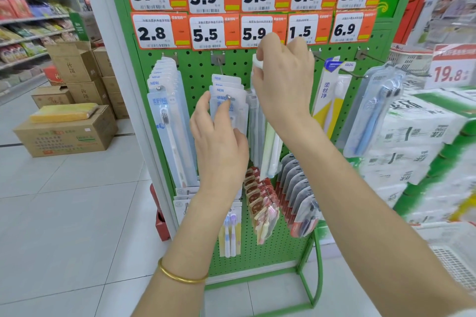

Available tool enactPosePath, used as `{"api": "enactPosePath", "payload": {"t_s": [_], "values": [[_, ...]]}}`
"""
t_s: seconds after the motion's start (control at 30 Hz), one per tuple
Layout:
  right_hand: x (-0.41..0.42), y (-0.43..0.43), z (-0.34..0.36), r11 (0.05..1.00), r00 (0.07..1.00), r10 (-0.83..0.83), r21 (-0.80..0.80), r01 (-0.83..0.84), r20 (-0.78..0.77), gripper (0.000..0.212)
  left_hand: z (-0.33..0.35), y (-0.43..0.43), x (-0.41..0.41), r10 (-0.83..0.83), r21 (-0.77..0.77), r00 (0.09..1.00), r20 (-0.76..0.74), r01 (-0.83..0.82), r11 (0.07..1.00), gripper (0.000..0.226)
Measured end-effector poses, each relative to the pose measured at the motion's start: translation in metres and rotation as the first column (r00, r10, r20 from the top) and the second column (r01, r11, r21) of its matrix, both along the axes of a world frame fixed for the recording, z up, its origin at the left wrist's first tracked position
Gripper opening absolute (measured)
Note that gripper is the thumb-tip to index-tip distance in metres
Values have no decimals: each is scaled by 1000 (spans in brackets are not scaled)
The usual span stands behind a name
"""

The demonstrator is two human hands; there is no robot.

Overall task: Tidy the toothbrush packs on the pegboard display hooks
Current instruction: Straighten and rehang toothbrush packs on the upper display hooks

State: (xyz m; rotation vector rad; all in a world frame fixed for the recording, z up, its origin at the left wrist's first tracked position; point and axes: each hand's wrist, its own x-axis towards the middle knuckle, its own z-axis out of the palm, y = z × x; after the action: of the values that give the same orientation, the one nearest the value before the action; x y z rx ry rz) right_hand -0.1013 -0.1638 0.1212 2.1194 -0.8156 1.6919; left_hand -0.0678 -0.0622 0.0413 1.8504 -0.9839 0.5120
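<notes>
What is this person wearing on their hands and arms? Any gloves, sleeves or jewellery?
No gloves: the left hand and right hand are bare, and no rings show. Both forearms are uncovered almost to the picture's edge, with no sleeve plainly in view. The one thing worn is a thin, plain gold bangle round the left wrist.

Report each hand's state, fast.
Left hand: grips the front toothbrush pack on its hook.
Right hand: pinches the top of a white pack.

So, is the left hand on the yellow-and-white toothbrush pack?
No, the left hand holds the clear white toothbrush packs marked NEW.
</notes>
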Motion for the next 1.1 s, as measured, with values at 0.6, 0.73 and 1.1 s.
{"api": "enactPosePath", "payload": {"t_s": [0.6, 0.73, 1.1], "values": [[-84, 22, -88, 697, 836, 433, 463, -547, 337, 27, -29, 14, -29, -294, -205, 927, -234, 248, 947, 26], [-100, 23, -99, 553, 747, 443, 505, -662, 495, 34, -50, 10, -40, -465, -187, 668, -581, 447, 875, 26], [-124, 21, -171, 285, 786, 292, 735, -616, 545, 11, -100, -7, -68, -406, -229, 480, -778, 386, 894, 21]]}}
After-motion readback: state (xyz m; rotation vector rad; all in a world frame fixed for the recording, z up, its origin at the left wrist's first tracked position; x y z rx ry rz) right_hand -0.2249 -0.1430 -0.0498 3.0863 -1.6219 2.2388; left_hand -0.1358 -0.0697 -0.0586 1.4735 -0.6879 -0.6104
